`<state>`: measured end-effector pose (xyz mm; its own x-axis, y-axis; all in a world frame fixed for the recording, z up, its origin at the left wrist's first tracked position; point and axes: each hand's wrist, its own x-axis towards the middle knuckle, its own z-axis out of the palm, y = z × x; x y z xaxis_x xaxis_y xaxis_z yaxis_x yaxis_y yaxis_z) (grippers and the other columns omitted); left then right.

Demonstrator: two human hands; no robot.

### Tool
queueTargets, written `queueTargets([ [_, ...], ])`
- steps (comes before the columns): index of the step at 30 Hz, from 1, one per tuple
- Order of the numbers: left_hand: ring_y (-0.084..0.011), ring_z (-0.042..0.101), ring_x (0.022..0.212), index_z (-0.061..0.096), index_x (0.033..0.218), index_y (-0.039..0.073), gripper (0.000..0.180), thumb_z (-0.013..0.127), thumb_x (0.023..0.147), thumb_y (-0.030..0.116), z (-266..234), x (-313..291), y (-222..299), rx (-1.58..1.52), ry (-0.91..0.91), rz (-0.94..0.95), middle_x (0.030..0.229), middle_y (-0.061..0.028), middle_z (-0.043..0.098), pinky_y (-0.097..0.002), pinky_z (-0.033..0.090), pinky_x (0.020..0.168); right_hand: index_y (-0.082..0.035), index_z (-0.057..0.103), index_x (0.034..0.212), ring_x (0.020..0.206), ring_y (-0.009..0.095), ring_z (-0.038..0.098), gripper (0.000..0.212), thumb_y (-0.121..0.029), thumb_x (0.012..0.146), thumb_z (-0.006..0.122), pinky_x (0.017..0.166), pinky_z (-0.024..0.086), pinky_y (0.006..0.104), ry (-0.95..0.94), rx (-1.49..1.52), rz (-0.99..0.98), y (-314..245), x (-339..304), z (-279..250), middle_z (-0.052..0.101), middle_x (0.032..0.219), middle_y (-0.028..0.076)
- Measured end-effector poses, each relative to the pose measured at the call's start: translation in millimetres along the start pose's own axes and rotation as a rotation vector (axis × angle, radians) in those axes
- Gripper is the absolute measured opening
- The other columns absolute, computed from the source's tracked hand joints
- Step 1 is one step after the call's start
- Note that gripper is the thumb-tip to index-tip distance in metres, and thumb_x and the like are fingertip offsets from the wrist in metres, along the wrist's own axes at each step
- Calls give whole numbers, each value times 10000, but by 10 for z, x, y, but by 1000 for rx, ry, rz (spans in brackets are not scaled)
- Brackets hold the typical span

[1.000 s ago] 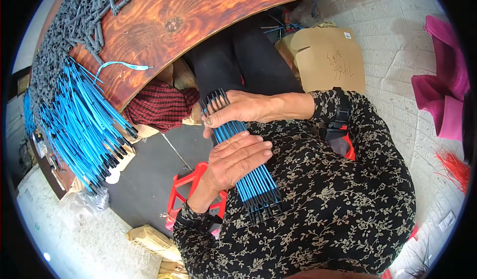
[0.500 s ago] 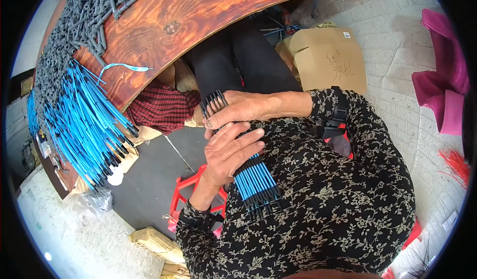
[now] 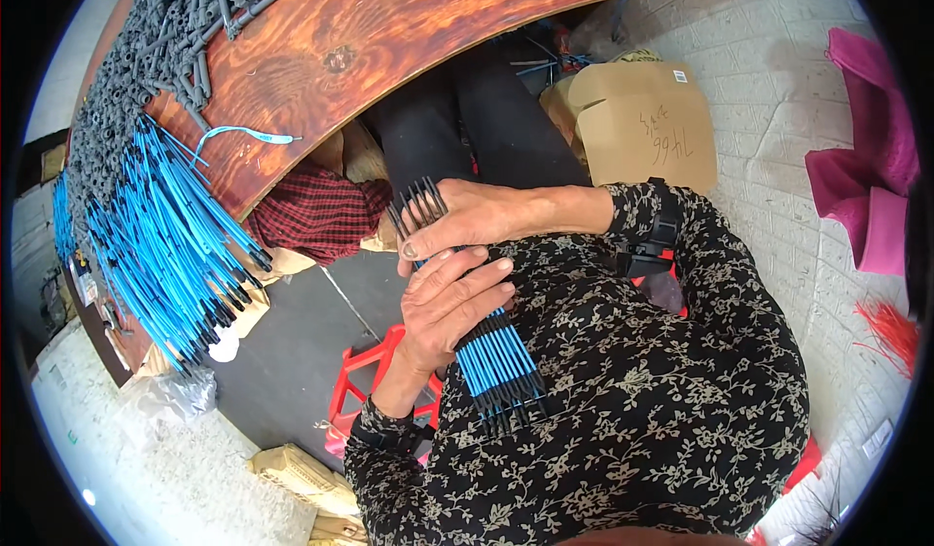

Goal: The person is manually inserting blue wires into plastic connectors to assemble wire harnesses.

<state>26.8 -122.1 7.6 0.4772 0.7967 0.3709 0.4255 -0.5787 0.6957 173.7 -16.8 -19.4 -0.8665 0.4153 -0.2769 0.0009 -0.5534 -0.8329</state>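
In front of my torso, both hands are wrapped around one bundle of thin blue rods with black ends (image 3: 498,356). My right hand (image 3: 477,217) grips the upper part, and black tips fan out past its thumb and fingers. Just below it, my left hand (image 3: 449,298) is closed over the middle of the bundle, its fingers touching my right hand. The lower blue lengths show below my left hand in a flat row, slanting down to the right against my patterned shirt. The part under my fingers is hidden.
A wooden table (image 3: 389,30) curves across the top. A heap of grey plastic fittings (image 3: 146,69) and a pile of blue rods (image 3: 170,244) lie on its left side. A cardboard box (image 3: 637,127), a red plastic stool (image 3: 365,376) and pink cloth (image 3: 866,157) are around me.
Both hands stay around the bundle. The black tips at the top are spread slightly wider, and the bundle's lower end has shifted a little to the left.
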Motion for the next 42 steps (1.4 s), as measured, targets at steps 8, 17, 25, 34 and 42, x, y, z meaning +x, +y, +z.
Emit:
queueTargets([
  [8,-280,660,1092,754,992,86,263,731,746,176,42,-71,60,-38,10,-26,1107,-70,737,-400,480,971,15,698,840,757,138,644,240,-221,864,664,689,522,287,9,14,4,10,-6,42,710,830,90],
  [17,-371,552,1229,666,1210,64,545,755,680,149,-238,-100,100,-45,-141,-96,1376,-180,577,-461,433,1029,-12,693,823,723,115,609,225,-230,872,665,658,480,278,8,-138,0,49,51,-44,684,758,40],
  [25,-341,483,1327,526,1385,14,641,729,842,287,-479,-417,5,-260,184,-420,1452,-236,485,-460,372,1105,-18,680,815,683,103,555,258,-268,873,668,626,441,292,-20,-165,0,-61,-20,-4,622,707,15],
  [34,-255,526,1292,491,1396,-67,597,581,987,359,-204,230,-513,-1002,62,-752,1406,-181,545,-378,399,1096,-3,693,855,738,138,628,245,-245,836,669,680,495,301,-29,-189,-42,17,43,4,686,781,53],
  [42,-253,560,1256,524,1374,-53,564,542,1012,379,-159,424,-460,-1058,89,-796,1377,-191,573,-372,426,1082,1,694,875,761,173,659,250,-243,830,668,705,523,320,-66,-165,-61,-159,5,5,707,812,74],
])
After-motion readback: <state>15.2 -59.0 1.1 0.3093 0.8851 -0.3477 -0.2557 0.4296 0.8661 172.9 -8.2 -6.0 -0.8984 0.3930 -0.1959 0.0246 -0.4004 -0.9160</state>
